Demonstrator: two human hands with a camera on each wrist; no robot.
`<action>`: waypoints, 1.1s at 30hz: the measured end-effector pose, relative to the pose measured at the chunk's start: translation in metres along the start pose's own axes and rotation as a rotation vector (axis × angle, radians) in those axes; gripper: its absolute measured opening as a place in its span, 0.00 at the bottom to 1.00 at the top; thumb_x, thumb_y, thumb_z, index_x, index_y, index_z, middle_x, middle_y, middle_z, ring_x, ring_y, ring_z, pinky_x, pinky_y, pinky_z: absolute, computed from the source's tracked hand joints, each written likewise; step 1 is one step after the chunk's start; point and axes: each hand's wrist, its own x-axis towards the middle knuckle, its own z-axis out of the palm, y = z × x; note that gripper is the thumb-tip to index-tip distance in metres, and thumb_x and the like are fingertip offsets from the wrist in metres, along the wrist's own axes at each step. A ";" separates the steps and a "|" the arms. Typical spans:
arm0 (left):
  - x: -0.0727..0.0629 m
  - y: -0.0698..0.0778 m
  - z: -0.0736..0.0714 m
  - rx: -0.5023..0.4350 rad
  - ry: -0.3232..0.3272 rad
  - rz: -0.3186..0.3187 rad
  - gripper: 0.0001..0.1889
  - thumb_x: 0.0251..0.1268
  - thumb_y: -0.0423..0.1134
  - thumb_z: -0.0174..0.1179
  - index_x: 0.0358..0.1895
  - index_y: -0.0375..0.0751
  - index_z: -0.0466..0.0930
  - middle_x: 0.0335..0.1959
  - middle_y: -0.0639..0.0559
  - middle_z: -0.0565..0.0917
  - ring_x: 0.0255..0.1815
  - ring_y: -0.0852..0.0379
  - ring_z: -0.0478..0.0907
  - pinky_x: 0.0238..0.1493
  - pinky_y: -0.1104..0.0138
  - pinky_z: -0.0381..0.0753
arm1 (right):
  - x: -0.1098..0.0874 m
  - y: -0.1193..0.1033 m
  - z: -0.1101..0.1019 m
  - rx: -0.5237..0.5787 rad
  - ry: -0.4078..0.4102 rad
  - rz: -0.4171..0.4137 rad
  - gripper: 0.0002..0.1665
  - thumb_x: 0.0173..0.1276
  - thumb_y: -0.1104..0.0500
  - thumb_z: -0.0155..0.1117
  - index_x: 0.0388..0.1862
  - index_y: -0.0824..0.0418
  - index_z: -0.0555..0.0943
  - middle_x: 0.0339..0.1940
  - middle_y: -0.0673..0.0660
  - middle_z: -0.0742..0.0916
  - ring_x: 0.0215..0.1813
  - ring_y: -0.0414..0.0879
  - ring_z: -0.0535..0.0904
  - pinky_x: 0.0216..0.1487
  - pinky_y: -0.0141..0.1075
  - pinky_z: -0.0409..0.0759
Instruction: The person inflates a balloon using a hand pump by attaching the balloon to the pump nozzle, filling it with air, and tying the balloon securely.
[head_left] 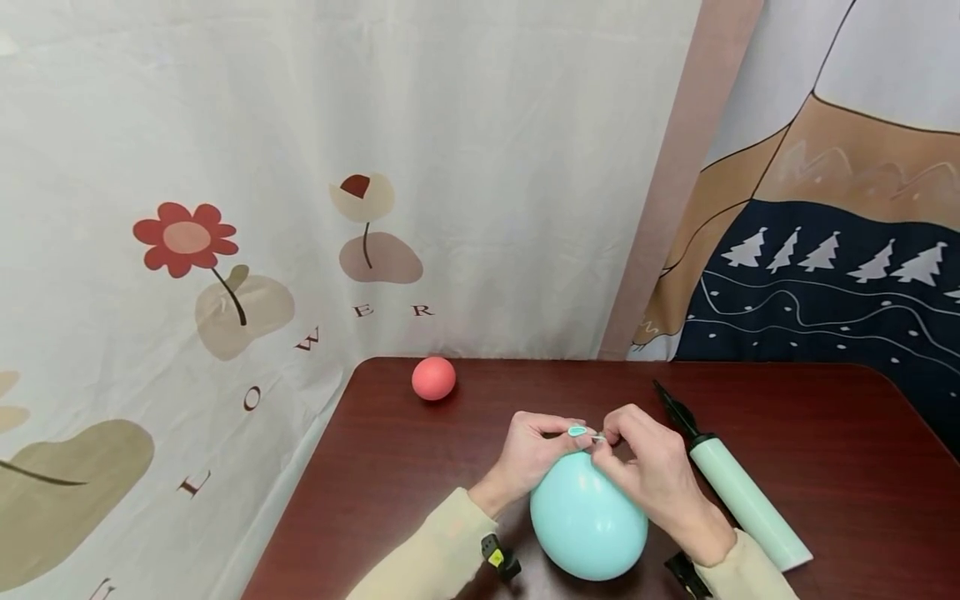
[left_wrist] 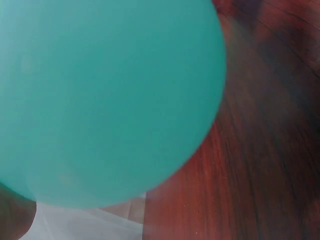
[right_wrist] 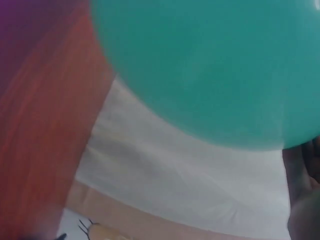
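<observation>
A round, inflated turquoise balloon point(head_left: 588, 521) sits under both hands near the front of the table, its neck end up. My left hand point(head_left: 534, 450) pinches the balloon's neck point(head_left: 577, 431) between thumb and fingers. From the other side my right hand point(head_left: 654, 462) pinches a small pale bit at the neck's end with thumb and forefinger. The balloon point(left_wrist: 110, 100) fills much of the left wrist view, with a piece of the left hand point(left_wrist: 15, 215) at the lower corner. In the right wrist view the balloon point(right_wrist: 215, 75) hides most of the fingers.
A hand pump point(head_left: 750, 500) with a pale green barrel and black nozzle lies right of the right hand. A coral-red ball-like balloon point(head_left: 433, 379) rests at the table's far left. Printed curtains point(head_left: 487, 167) hang behind the dark red wooden table point(head_left: 390, 467).
</observation>
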 end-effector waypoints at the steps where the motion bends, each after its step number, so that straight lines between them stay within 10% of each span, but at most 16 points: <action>1: 0.001 0.001 0.000 0.005 0.009 -0.016 0.09 0.67 0.29 0.69 0.43 0.23 0.88 0.39 0.32 0.89 0.41 0.61 0.88 0.44 0.64 0.88 | 0.001 0.000 0.001 -0.029 0.031 -0.043 0.06 0.67 0.61 0.57 0.29 0.56 0.75 0.31 0.46 0.80 0.28 0.36 0.72 0.27 0.24 0.72; 9: 0.004 0.007 -0.003 -0.002 0.055 -0.139 0.10 0.63 0.28 0.71 0.42 0.28 0.81 0.35 0.29 0.88 0.46 0.61 0.87 0.50 0.66 0.85 | 0.005 -0.002 0.005 -0.142 0.127 -0.192 0.15 0.76 0.58 0.55 0.28 0.62 0.78 0.32 0.54 0.83 0.28 0.41 0.74 0.26 0.29 0.75; 15: 0.006 0.007 -0.004 0.001 0.048 -0.106 0.09 0.62 0.26 0.72 0.34 0.29 0.79 0.29 0.33 0.88 0.41 0.57 0.88 0.66 0.61 0.77 | 0.005 -0.002 0.004 -0.156 0.116 -0.194 0.15 0.77 0.57 0.55 0.30 0.63 0.80 0.33 0.55 0.84 0.28 0.42 0.75 0.26 0.30 0.76; 23: 0.007 0.011 -0.007 0.058 -0.005 -0.198 0.06 0.62 0.31 0.74 0.37 0.33 0.85 0.30 0.47 0.89 0.31 0.65 0.85 0.37 0.72 0.84 | 0.001 0.001 0.002 -0.162 0.049 -0.149 0.15 0.77 0.55 0.53 0.33 0.60 0.81 0.35 0.53 0.84 0.31 0.42 0.77 0.29 0.31 0.78; 33: 0.004 0.009 -0.012 0.075 -0.052 -0.286 0.05 0.66 0.34 0.71 0.41 0.36 0.87 0.32 0.48 0.90 0.32 0.62 0.86 0.36 0.70 0.85 | -0.001 0.002 0.003 -0.149 0.031 -0.125 0.18 0.80 0.51 0.53 0.31 0.59 0.80 0.35 0.51 0.84 0.31 0.40 0.76 0.30 0.29 0.77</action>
